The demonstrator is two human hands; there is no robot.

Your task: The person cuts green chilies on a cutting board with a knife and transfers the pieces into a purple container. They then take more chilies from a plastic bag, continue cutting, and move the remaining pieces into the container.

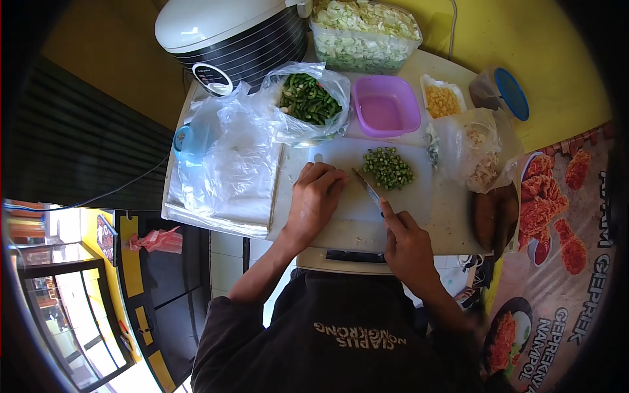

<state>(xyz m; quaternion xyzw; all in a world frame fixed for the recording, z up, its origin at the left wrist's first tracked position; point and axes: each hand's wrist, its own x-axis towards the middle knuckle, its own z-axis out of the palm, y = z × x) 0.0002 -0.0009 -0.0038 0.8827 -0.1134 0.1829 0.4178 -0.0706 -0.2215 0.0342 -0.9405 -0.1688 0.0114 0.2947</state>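
My right hand [407, 243] grips a knife [369, 189] by its handle, the blade lying low over a white cutting board [413, 206] and pointing up and left. The knife tip is close to a heap of chopped green pieces [388, 168]. My left hand [318, 194] rests at the left part of the board, its fingers curled together; whatever is under them is hidden. Beyond the board, an open plastic bag [341, 85] holds whole green chilies [308, 101]. A purple tub [401, 124] stands to the right of that bag.
A rice cooker [229, 39] and a container of shredded cabbage [367, 42] stand at the back. Clear plastic bags [229, 147] cover a tray [252, 224] on the left. Toward the right are a small tub of yellow bits [442, 101], a filled bag [481, 154] and a blue-lidded container [511, 95].
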